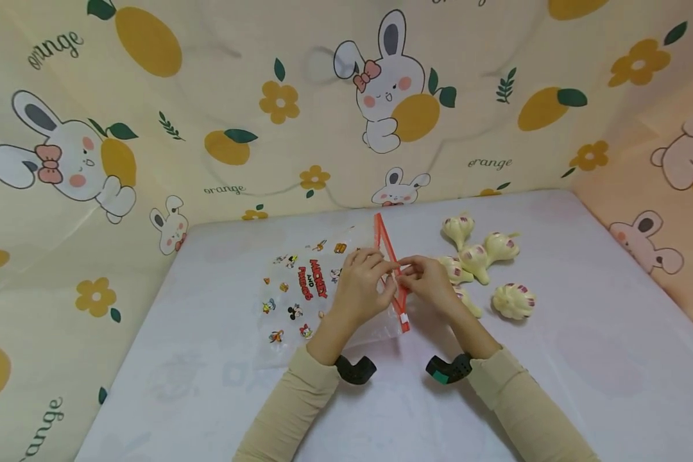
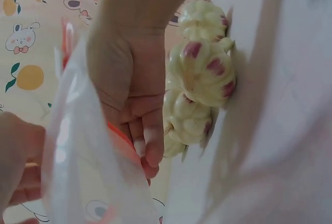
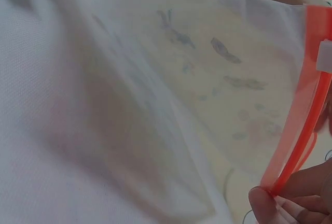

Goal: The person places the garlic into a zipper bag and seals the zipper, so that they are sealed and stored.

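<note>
A clear zip bag printed with cartoon figures lies on the table, its red zip strip at the right end, parted into two bands. My left hand is over the bag's mouth, fingers bent at the strip. From the other side my right hand meets the same strip; the right wrist view shows its thumb and fingers pinching the red edge. A white slider sits near the strip's near end. Several garlic bulbs with purple patches lie just beyond my right hand.
A single garlic bulb lies apart, nearer the front right. The table has a white cover. Behind and at both sides hangs a cream cloth with rabbits and oranges. Black wrist devices sit at both cuffs.
</note>
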Demonstrator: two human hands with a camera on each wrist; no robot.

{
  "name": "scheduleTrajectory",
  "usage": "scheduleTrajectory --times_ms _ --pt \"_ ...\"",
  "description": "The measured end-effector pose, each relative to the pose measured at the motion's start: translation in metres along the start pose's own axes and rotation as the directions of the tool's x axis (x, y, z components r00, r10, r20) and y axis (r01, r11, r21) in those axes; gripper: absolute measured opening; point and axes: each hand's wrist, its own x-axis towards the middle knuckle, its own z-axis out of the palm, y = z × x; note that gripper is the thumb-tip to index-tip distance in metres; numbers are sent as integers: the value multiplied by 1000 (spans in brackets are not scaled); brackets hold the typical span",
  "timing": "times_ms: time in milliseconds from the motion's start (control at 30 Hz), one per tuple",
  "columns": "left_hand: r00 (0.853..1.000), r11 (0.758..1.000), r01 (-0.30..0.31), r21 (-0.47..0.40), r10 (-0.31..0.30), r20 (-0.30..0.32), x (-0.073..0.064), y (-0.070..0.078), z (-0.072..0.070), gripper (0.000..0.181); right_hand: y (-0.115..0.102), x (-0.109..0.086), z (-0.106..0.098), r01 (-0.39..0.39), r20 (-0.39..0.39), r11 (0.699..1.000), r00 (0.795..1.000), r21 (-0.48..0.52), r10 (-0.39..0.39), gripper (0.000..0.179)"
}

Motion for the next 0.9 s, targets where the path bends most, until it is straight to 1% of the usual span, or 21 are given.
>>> scheduleTrajectory --times_ms 100,167,267,333,367,433,500,567,600,667,800,900 --pt "998 997 62 -53 -61 9 1 1 -1 24 -1 0 -1 12 2 1000 1000 -7 -12 33" --pt "994 991 112 -78 -112 14 2 2 -1 25 -1 0 -2 15 6 1000 1000 -7 -15 32" --pt "980 976 199 -86 -198 24 1 5 -1 28 0 1 -1 8 14 1000 1000 -3 -8 32" --pt "964 961 264 -85 -261 45 0 6 -1 28 2 1 -1 9 15 1000 1000 2 -9 31" --pt "953 950 300 -87 -296 60 0 7 -1 28 2 1 -1 12 14 1000 1000 8 -12 32" --pt "923 919 381 -101 -372 98 -1 8 -2 29 3 1 -1 18 10 1000 1000 21 -18 32" --pt "883 880 463 -108 -448 137 -1 9 -3 29 4 0 -1 19 2 999 1000 29 -19 32" --pt "849 848 521 -97 -504 158 0 10 -4 28 4 0 -1 11 -2 999 1000 35 -11 32" --pt "838 839 538 -87 -521 161 0 10 -5 27 4 0 -2 5 -4 999 1000 39 -5 32" --pt "831 835 547 -60 -533 160 -1 10 -5 22 4 0 -2 1 -5 999 1000 37 -1 32" --pt "844 852 522 -25 -513 153 -2 9 -5 15 4 0 -3 -5 -4 999 1000 44 5 33" --pt "848 855 518 -29 -509 147 -2 9 -4 13 5 0 -3 -6 -7 999 1000 47 7 33"
